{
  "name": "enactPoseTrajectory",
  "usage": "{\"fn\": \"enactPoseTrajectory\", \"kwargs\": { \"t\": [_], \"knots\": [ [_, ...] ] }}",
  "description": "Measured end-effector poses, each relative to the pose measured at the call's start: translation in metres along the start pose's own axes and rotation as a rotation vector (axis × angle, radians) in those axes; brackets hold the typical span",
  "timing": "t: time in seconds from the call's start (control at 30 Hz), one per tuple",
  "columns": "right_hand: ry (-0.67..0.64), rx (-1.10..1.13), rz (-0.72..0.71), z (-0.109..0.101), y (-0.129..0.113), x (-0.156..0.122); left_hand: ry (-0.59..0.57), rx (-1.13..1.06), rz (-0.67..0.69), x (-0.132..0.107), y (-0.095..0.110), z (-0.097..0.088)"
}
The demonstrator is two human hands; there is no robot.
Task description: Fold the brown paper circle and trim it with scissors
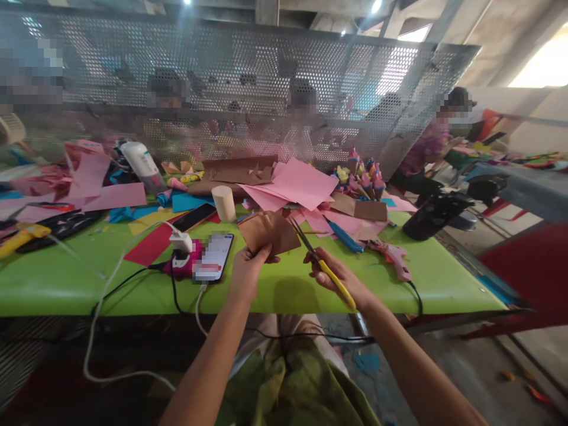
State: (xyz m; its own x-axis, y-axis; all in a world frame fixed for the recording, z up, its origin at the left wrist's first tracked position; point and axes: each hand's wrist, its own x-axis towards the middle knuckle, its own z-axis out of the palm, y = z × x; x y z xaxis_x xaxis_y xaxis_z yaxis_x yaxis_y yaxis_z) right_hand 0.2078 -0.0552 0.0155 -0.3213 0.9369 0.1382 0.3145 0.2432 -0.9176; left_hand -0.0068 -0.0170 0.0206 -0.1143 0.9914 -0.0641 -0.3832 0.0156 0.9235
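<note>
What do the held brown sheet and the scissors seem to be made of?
Brown sheet: probably paper or thin card, mostly matte; it curves but has clean edges. Scissors: likely metal blades, thin and tapering; smooth yellow handle, perhaps plastic.

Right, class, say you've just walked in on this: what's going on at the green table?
A person is at the green table, holding a brown sheet in the left hand and yellow-handled scissors in the right hand. The blades point up towards the sheet's right edge; whether they touch it is hard to tell. Pink sheets lie beyond the hands, a pink glue gun rests to the right, and a lit phone lies to the left.
</note>
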Motion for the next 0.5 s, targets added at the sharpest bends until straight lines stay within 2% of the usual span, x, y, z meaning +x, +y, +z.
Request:
{"fn": "enactPoseTrajectory", "kwargs": {
  "t": [0.23,0.5],
  "knots": [
    [-0.053,-0.08,0.008,0.0,-0.01,0.001,-0.067,0.077,0.005,-0.003,0.001,-0.001],
    [0.013,-0.065,0.024,0.002,-0.01,0.003,-0.124,0.139,-0.011,-0.003,0.003,-0.002]
  ]
}}
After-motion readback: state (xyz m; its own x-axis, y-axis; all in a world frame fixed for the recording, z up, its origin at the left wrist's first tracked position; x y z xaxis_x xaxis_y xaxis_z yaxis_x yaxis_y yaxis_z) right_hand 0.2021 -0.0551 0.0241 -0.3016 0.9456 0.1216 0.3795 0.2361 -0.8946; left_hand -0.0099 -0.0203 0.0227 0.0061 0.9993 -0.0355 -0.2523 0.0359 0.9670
